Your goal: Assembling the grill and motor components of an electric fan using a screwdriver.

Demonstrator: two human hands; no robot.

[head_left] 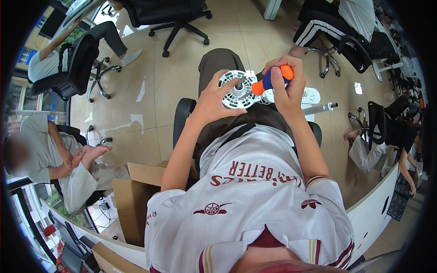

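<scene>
My left hand grips a white round slotted fan housing by its left edge, with a finger reaching over to the raised hub. In my right hand is a screwdriver with an orange and blue handle, tilted so its shaft points down-left at the housing. Whether the tip sits in a screw I cannot tell. Behind my right wrist, a white rounded flat part shows beyond my lap. A pale tube with a dark end sticks out to the right just below it.
I am seated in a dark chair. An open cardboard box stands at my lower left. An office chair is ahead, and people sit on chairs at both sides. A white desk panel curves along the lower right.
</scene>
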